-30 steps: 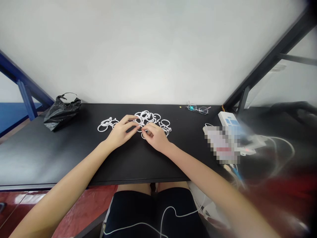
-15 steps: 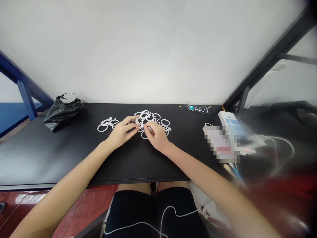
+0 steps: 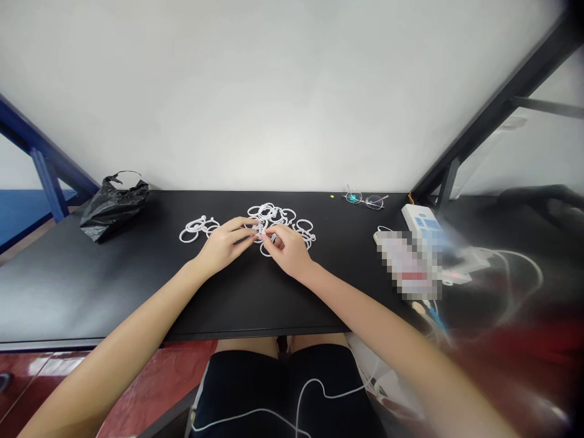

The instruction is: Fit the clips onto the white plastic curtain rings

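A heap of white plastic rings (image 3: 305, 225), some with small knobs on them, lies mid-table. My left hand (image 3: 227, 241) reaches in from the left, its thumb and fingertips closed around a white ring at the near side of the heap. Opposite it, my right hand (image 3: 288, 248) pinches the same ring between thumb and curled index finger. The fingertips almost meet, and they cover most of the held ring. A smaller group of white rings (image 3: 188, 235) rests on the black table (image 3: 219, 304), just left of my left hand.
A black plastic bag (image 3: 114, 210) sits at the back left. Eyeglasses (image 3: 375, 202) lie at the back right. A blurred-out phone-like object (image 3: 406, 264), a white and blue box (image 3: 424, 222) and cables are on the right. A white cord (image 3: 255, 411) crosses my lap.
My right fingertips have shifted slightly left, closer to the left hand's fingertips. The left fingers have dipped a little. The ring groups look unchanged.
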Tool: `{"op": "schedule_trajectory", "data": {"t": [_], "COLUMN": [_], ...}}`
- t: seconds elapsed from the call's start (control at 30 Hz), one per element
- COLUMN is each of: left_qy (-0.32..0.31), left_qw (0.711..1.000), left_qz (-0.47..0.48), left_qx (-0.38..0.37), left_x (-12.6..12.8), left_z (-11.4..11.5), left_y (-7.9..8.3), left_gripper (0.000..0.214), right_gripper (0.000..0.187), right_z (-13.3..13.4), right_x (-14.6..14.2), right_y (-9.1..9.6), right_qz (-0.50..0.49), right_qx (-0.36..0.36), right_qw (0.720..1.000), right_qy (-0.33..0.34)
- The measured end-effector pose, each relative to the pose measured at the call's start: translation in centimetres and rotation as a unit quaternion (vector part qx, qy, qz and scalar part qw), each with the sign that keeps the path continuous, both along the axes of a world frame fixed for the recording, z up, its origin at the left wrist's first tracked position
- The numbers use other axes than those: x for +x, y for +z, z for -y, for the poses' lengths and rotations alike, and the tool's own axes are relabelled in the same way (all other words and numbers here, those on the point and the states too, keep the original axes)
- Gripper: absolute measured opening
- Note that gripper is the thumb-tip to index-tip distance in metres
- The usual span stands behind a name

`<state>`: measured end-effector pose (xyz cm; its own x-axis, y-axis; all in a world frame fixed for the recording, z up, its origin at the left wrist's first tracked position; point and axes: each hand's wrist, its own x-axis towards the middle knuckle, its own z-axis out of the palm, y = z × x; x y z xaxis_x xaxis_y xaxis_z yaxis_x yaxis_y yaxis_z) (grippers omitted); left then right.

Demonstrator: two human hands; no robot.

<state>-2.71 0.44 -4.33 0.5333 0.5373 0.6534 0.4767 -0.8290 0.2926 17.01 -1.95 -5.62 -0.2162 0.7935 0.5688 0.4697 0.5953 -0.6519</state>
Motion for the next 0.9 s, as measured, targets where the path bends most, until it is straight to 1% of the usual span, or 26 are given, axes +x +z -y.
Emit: {"op": "schedule_trajectory", "data": {"t": [0.23,0.43,0.67,0.9], "left_qy": [0.007,0.004,0.016,0.0], "left_qw": [1.0,1.0,1.0,1.0], "left_qz": [-0.003,-0.013,-0.004,0.004], "left_qx": [-0.014,-0.006,-0.019,0.007], "left_x": [-0.09,-0.26,-0.3,-0.28], "left_z": [-0.03,-0.13,-0.23,-0.3], "left_y": [-0.1,-0.3,-0.73,-0.5], "left_gripper": [0.016,0.017,0.019,0.017], "right_gripper": [0.015,0.013,0.012,0.009], "right_z": [0.23,0.21,0.09,0.17], "right_x": [0.01,-0.04,0.01,-0.09], "right_y": [0.27,0.2,-0.02,0.09], "right_qz": [-0.001,-0.001,-0.001,0.003], "right_qx": [-0.016,-0.012,-0.013,-0.02], "right_qw": [1.0,1.0,1.0,1.0], "right_qy": [0.001,0.002,0.0,0.003]}}
